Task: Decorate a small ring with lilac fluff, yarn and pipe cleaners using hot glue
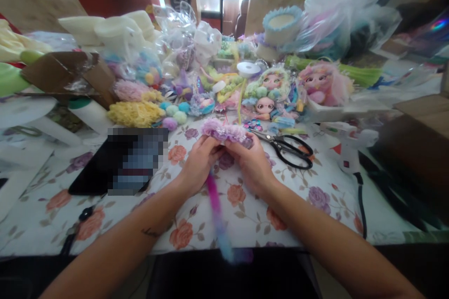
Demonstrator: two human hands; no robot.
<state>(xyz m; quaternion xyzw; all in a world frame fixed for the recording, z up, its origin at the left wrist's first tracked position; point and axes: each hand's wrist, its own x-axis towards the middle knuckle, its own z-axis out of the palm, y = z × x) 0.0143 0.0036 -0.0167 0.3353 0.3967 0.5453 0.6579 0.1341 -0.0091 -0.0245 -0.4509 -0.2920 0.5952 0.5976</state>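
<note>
A fluffy pink-and-lilac ruffled trim (224,130) with a shiny strip along it is held up between my two hands, over the flowered tablecloth. My left hand (201,161) pinches its left part, and my right hand (250,161) grips its right part with the thumb on top. Below the hands hangs a fuzzy strip (214,205), magenta fading to pale blue, past the table's front edge; whether it joins the trim is hidden behind the fingers. Black-handled scissors (291,149) lie just right of my right hand. Shiny sequins (253,124) sit behind it.
A tablet (93,163) lies to the left. At the right stands a white glue gun (349,145) with a black cable. Behind are pom-poms (171,111), yellow fluffy trim (135,113), doll heads (264,106), a ribbon spool (249,69) and plastic bags (343,18). Cardboard boxes (58,74) flank the table.
</note>
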